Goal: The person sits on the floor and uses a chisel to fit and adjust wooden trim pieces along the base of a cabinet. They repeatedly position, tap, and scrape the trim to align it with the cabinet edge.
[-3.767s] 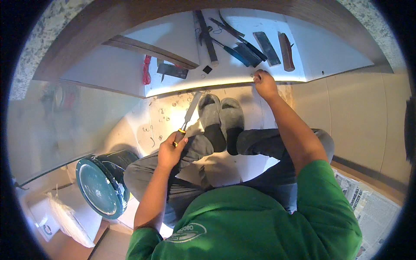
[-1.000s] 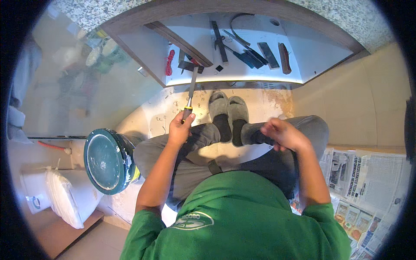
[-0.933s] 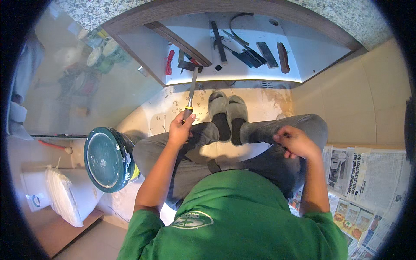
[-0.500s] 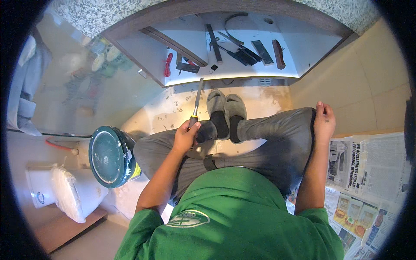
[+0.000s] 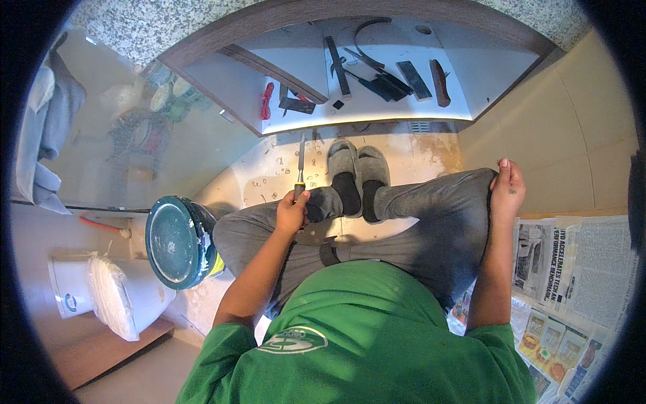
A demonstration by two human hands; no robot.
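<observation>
A chisel [image 5: 301,157] with a flat steel blade and a black-and-yellow handle is in my left hand [image 5: 292,212]. Its blade points away from me, above the floor and left of my slippers [image 5: 342,161]. My left hand is closed round the handle, near my left knee. Beside my right knee is my right hand [image 5: 508,192], its fingers curled together. Whatever they hold, if anything, is hidden.
Ahead, an open cabinet [image 5: 242,108] holds a red cord bundle [image 5: 267,101], a flat grey block [image 5: 413,80], a brown-handled tool [image 5: 440,83] and several dark tools. A green-lidded bucket [image 5: 176,242] stands left. Small shavings dot the floor [image 5: 269,168]; newspapers [image 5: 585,262] lie right.
The chisel has turned from a rightward slant to nearly straight ahead, its tip swinging left. Both hands stay by the knees. The whole view has shifted slightly.
</observation>
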